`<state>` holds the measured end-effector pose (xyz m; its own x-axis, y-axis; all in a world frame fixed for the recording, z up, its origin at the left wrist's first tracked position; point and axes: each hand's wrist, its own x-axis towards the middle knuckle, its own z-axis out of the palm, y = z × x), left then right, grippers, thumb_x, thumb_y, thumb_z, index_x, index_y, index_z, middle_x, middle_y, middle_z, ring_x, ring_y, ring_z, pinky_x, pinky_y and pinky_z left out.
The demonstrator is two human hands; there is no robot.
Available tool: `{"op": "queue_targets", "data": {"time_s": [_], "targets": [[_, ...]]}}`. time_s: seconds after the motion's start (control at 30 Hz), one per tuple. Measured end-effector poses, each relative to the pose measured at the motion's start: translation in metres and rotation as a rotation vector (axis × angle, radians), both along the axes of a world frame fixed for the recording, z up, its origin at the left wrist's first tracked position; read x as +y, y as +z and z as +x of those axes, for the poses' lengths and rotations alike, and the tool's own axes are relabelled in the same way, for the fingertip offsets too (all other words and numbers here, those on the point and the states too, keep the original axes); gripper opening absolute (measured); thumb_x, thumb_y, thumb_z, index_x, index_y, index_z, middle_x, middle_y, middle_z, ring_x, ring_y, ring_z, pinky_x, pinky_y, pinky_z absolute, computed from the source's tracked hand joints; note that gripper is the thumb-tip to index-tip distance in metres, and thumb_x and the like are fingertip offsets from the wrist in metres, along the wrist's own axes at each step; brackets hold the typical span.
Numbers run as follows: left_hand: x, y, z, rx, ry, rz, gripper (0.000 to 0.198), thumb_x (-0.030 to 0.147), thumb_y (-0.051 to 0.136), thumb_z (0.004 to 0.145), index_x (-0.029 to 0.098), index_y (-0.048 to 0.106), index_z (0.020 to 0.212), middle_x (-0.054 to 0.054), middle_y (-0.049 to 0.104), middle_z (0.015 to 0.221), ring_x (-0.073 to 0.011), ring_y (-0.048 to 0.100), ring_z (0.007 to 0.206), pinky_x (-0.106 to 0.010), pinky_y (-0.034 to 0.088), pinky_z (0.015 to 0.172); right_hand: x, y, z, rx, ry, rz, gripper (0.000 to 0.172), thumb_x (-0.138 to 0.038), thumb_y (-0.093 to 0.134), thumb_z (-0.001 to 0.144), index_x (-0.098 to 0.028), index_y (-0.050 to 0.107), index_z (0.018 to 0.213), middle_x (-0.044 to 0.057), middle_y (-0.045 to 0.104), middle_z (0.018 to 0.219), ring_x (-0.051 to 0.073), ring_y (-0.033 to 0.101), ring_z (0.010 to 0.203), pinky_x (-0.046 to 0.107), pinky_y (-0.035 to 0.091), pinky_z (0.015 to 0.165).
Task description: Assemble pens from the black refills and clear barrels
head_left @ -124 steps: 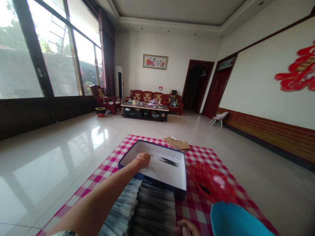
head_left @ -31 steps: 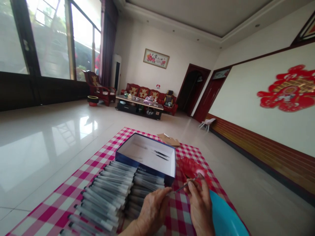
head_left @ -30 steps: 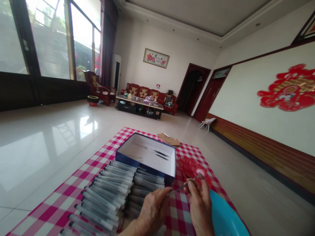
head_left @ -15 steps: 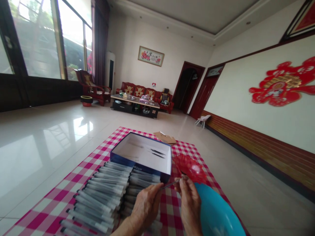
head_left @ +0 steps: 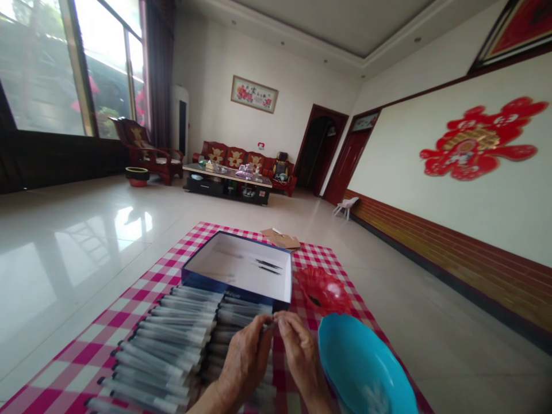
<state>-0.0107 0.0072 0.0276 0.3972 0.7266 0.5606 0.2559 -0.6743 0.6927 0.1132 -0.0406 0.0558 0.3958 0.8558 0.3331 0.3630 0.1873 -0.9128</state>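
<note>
My left hand [head_left: 248, 351] is closed around a slim pen refill [head_left: 271, 325], mostly hidden by the fingers. My right hand [head_left: 301, 353] pinches at its end, fingertips meeting the left ones; whatever small piece it holds is too hidden to make out. Both hands are just in front of a shallow blue box [head_left: 207, 281] with a white inside, where a few thin dark refills [head_left: 269, 270] lie. To the left and partly under my left hand, many translucent pens [head_left: 166, 336] with dark ends lie in two rows.
A red scalloped bowl [head_left: 334, 292] with something small and dark inside stands right of the box. Nearer, a blue bowl [head_left: 362, 351] holds some clear bits. Brown cardboard [head_left: 281, 239] lies behind the box on the checked tablecloth [head_left: 142, 299]. A sofa and coffee table stand farther off.
My right hand has moved left, away from the bowls, and its fingertips now meet my left hand. The thin rod that showed between the hands is now mostly covered. The view has shifted slightly right.
</note>
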Motion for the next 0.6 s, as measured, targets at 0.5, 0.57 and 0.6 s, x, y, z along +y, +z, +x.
{"op": "queue_targets", "data": {"time_s": [0.5, 0.57, 0.6], "targets": [[0.002, -0.009, 0.001, -0.008, 0.011, 0.011, 0.018, 0.021, 0.040, 0.091, 0.021, 0.055, 0.101, -0.001, 0.066, 0.071, -0.0150, 0.066, 0.066, -0.020, 0.048, 0.060, 0.081, 0.006, 0.174, -0.846, -0.036, -0.676, 0.010, -0.024, 0.063, 0.083, -0.016, 0.066, 0.079, 0.001, 0.068, 0.081, 0.014, 0.064, 0.075, 0.032, 0.051, 0.073], [0.002, -0.009, 0.000, -0.004, 0.008, 0.000, 0.019, 0.022, 0.040, 0.091, 0.021, 0.055, 0.101, -0.001, 0.066, 0.071, -0.0152, 0.065, 0.066, -0.020, 0.048, 0.059, 0.087, 0.001, 0.175, -0.861, -0.020, -0.731, 0.016, -0.031, 0.059, 0.087, -0.016, 0.064, 0.089, 0.001, 0.066, 0.090, 0.013, 0.063, 0.077, 0.031, 0.052, 0.072], [0.002, -0.008, 0.000, -0.001, 0.007, -0.002, 0.019, 0.022, 0.039, 0.091, 0.020, 0.055, 0.102, -0.002, 0.066, 0.072, -0.0154, 0.065, 0.066, -0.020, 0.048, 0.059, 0.089, -0.002, 0.175, -0.864, -0.024, -0.745, 0.018, -0.032, 0.057, 0.088, -0.016, 0.063, 0.093, 0.002, 0.066, 0.094, 0.013, 0.063, 0.079, 0.031, 0.052, 0.071]]}}
